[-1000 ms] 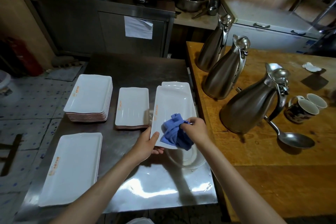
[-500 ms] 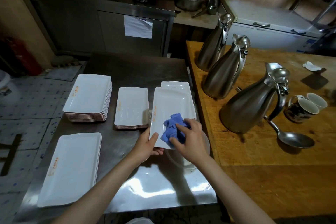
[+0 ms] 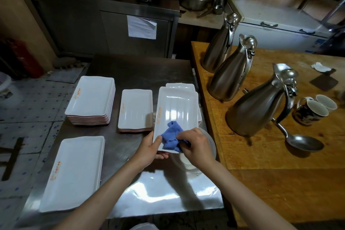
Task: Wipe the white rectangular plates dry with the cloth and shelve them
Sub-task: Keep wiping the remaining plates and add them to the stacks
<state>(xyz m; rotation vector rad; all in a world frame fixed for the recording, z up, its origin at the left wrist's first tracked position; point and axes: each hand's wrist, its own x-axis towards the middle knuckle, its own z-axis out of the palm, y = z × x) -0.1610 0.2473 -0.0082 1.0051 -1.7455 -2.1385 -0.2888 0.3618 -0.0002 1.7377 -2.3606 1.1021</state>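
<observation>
Head view, frame centre: left hand [image 3: 149, 152] fingers pinch the plate [image 3: 176, 115] edge; right hand [image 3: 196, 147] fingers bunch the cloth [image 3: 170, 137]. Best to sweep outward, keeping the plate tilted and steady.

Over the steel worktop [image 3: 115, 69], the left hand [image 3: 149, 150] grips the near corner of a white rectangular plate [image 3: 177, 112] while the right hand [image 3: 196, 145] presses a crumpled blue cloth [image 3: 171, 136] onto it, with plate stacks [image 3: 91, 97] to the left.
</observation>
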